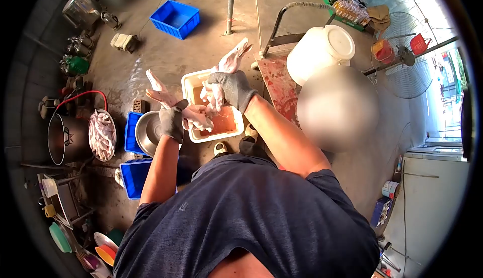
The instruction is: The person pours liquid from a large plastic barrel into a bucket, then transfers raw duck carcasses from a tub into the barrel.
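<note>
My left hand, in a grey glove, is closed round a pale plucked bird. Part of that bird sticks out beyond the glove at the upper left, and the rest hangs at the near edge of the tub. Above the white tub, my right hand, also gloved, grips a second plucked bird. One end of it points up and away, and loose pale flesh dangles below the glove. Reddish-brown liquid lies in the tub. Just under my left hand is a steel bowl.
A round tray of pale pieces stands beside a large pot at left. Blue crates sit near my left arm, and another blue crate lies ahead. At right are a trolley, white barrel and fan.
</note>
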`<state>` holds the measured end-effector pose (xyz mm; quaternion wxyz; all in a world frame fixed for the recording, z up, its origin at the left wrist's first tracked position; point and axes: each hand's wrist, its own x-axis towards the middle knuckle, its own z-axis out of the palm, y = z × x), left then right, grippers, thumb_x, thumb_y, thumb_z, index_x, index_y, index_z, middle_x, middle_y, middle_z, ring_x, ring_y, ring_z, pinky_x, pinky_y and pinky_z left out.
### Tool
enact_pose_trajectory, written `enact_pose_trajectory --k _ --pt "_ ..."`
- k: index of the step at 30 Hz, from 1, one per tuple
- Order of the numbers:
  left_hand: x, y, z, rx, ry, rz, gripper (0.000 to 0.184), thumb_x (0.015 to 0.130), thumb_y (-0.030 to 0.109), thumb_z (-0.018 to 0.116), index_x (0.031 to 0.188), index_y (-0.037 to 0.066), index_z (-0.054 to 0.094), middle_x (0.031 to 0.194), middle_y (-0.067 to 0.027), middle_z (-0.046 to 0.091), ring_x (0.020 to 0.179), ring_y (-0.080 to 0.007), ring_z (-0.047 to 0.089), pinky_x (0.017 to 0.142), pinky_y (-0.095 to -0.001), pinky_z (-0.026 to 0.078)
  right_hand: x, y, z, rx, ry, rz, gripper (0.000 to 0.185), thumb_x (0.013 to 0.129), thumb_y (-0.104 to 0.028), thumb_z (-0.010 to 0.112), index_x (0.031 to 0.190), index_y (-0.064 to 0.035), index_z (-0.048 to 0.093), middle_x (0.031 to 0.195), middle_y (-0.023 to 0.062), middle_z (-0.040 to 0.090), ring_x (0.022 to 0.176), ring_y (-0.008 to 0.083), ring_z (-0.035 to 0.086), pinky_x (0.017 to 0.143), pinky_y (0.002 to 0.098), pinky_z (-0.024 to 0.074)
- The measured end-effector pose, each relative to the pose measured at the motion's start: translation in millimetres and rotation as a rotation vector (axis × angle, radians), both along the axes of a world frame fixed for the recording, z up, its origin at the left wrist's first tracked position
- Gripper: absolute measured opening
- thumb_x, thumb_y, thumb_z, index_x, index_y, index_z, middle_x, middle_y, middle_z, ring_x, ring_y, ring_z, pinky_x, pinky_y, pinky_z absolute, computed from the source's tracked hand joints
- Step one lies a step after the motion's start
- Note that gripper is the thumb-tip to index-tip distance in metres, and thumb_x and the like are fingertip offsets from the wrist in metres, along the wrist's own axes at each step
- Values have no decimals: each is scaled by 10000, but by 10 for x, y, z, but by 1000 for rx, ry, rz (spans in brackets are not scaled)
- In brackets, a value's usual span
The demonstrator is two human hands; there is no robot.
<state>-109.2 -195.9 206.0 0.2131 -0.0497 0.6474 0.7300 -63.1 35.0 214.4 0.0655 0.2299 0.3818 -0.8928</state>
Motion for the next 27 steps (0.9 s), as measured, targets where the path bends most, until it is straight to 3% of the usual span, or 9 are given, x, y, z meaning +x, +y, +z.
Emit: enact_pose_trajectory --k 4,7,8,9,14,16,19,24,27 --pt "-94 -42 -91 -33 -64 -30 388 741 38 755 1085 -33 592 943 -119 657 752 -232 647 659 -357 519 32 -41 -2 -96 75 -6 220 881 -149 653 998 2 545 995 253 585 789 427 602 542 501 477" --pt "-56 -44 -38 21 -51 44 304 765 3 706 1042 -12 582 917 -110 647 770 -236 644 638 -353 517 237 -119 453 -131 -26 -185 122 784 -50 706 789 -19 588 656 89 591 509 216 592 428 355 468" --pt "-138 -104 -261 102 -19 17 308 766 -2 694 1048 -3 571 888 -95 633 783 -243 645 653 -376 532 354 -25 535 -84 -33 -238 124 787 -45 701 791 -19 581 635 84 580 502 221 588 428 361 469" --pt "-180 -189 -307 67 -76 -44 314 765 16 694 1046 3 555 877 -90 616 767 -257 647 644 -396 546 397 51 360 -48 64 -312 113 834 -86 688 887 -4 631 837 140 662 752 235 671 568 395 547" --pt "-412 -302 -710 140 -206 -67 623 746 26 709 1289 -55 415 1134 -214 558 951 -396 628 816 -527 548 1128 705 848 143 105 -455 96 843 -49 669 888 36 662 750 93 661 635 218 654 561 351 543" --pt "-656 -507 -1034 128 -256 -84 673 757 40 711 1346 -51 399 1166 -225 562 987 -425 619 852 -521 536 1411 1101 809 -204 663 -125 129 897 -56 610 900 63 660 714 108 654 632 218 649 612 324 544" --pt "-577 -453 -873 61 -185 33 572 785 69 702 1304 -40 489 1151 -197 596 934 -383 625 836 -491 531 2008 1153 1714 800 132 -545 361 987 -210 495 985 128 621 751 125 651 680 252 649 632 373 563" --pt "-719 -729 -1024 83 -348 -37 645 758 170 756 1312 -59 520 1137 -148 619 976 -316 625 906 -413 507 3047 1991 2313 804 280 -739 367 980 -228 498 960 115 627 754 137 653 684 264 649 642 381 561" --pt "-862 -765 -1147 -87 -256 113 617 751 203 747 1281 -42 544 1168 -127 594 965 -361 608 933 -449 496 3557 2667 2374 757 279 -734 371 976 -238 500 945 108 630 756 143 654 687 272 649 649 386 559"
